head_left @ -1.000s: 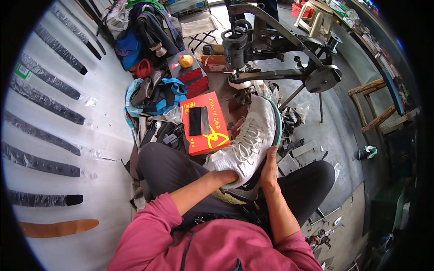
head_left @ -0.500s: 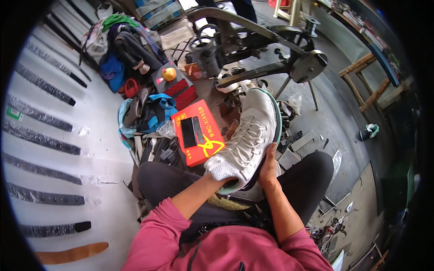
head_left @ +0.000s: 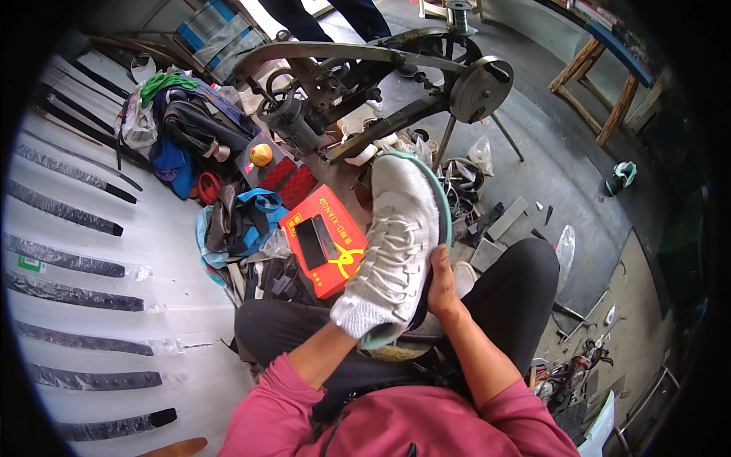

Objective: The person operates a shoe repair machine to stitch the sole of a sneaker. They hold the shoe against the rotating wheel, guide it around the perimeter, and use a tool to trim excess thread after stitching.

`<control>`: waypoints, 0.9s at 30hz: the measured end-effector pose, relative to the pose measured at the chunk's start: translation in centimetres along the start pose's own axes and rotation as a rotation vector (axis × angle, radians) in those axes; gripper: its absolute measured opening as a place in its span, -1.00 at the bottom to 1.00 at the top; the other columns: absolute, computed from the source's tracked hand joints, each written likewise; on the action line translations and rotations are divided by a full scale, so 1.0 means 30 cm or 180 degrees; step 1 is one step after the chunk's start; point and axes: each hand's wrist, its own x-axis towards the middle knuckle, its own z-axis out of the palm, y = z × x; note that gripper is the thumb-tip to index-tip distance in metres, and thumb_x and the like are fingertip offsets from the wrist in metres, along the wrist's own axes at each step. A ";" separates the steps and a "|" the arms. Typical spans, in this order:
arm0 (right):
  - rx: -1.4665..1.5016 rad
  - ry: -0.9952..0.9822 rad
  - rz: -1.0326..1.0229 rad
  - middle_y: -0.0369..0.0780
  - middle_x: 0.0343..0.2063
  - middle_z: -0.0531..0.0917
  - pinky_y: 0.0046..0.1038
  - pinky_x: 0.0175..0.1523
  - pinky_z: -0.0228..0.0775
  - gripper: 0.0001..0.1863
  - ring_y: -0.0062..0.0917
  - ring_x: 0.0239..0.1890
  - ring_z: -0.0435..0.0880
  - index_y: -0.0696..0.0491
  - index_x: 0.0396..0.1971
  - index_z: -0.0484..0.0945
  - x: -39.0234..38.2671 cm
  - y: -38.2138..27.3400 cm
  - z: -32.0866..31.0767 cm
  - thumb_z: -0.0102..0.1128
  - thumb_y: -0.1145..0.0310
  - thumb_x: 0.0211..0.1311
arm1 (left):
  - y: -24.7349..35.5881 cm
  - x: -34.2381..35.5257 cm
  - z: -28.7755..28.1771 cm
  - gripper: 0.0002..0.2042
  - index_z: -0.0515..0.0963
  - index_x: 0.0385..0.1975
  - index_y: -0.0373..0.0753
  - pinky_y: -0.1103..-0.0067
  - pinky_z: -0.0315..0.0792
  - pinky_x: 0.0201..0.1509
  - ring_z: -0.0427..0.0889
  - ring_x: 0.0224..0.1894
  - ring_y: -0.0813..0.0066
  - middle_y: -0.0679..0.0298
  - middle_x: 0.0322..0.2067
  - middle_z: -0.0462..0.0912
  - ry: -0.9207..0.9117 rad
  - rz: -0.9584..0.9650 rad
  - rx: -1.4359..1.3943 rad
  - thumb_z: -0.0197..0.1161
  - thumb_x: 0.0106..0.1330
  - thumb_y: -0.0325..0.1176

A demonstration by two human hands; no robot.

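A white knit high-top sneaker [head_left: 392, 251] with laces and a pale green sole edge is raised above my lap. Its toe points away from me, and its collar opening faces my body. Along the sole's right side, my right hand [head_left: 444, 286] grips it, thumb upright and the other fingers mostly hidden behind. My left wrist [head_left: 333, 346] meets the shoe at the collar. The left hand itself is hidden by the shoe, so I cannot tell whether it is inside or behind. Left of the sneaker lies a red shoebox [head_left: 352, 283] with a black phone [head_left: 314, 244] on top.
A black hand-cranked sewing machine [head_left: 373, 84] stands ahead on metal legs. Bags and clothes [head_left: 186, 126] are heaped at the far left, with a round fruit [head_left: 261, 155] nearby. Wrapped dark strips [head_left: 80, 297] line the white surface at left. Tools [head_left: 579, 373] and scraps lie at right.
The sneaker has shifted left, and its toe points more straight ahead. Both hands have moved with it. The view has turned, so the surroundings sit differently in the picture.
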 end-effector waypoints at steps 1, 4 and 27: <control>-0.0089 -0.0013 -0.0010 -0.13 0.18 0.55 -0.40 0.32 0.26 -0.10 -0.45 0.21 0.49 0.31 0.29 0.35 -0.003 -0.003 0.015 -0.19 -0.32 0.47 | 0.006 -0.016 -0.012 -0.45 0.46 0.24 -0.22 0.31 0.28 0.43 0.47 0.27 0.10 0.01 0.20 0.53 -0.0035 -0.0081 0.0047 0.16 0.29 -0.07; -0.0416 -0.0148 0.0098 -0.16 -0.04 0.65 -0.42 0.11 0.40 -0.09 -0.52 -0.01 0.57 0.32 0.09 0.51 -0.010 -0.010 0.049 -0.18 -0.39 0.43 | 0.010 -0.058 -0.050 -0.46 0.47 0.23 -0.22 0.30 0.30 0.39 0.49 0.24 0.09 0.01 0.18 0.54 -0.0096 -0.0350 0.0008 0.17 0.29 -0.08; -0.0836 -0.0481 0.0612 -0.23 -0.10 0.64 -0.47 0.09 0.37 -0.26 -0.57 -0.05 0.52 0.28 0.09 0.52 -0.089 -0.030 0.101 0.04 -0.22 0.43 | 0.000 -0.184 -0.136 -0.63 0.55 0.08 -0.16 0.20 0.48 0.07 0.60 0.02 0.01 0.04 0.01 0.62 -0.0526 -0.1332 -0.0714 0.20 0.30 -0.21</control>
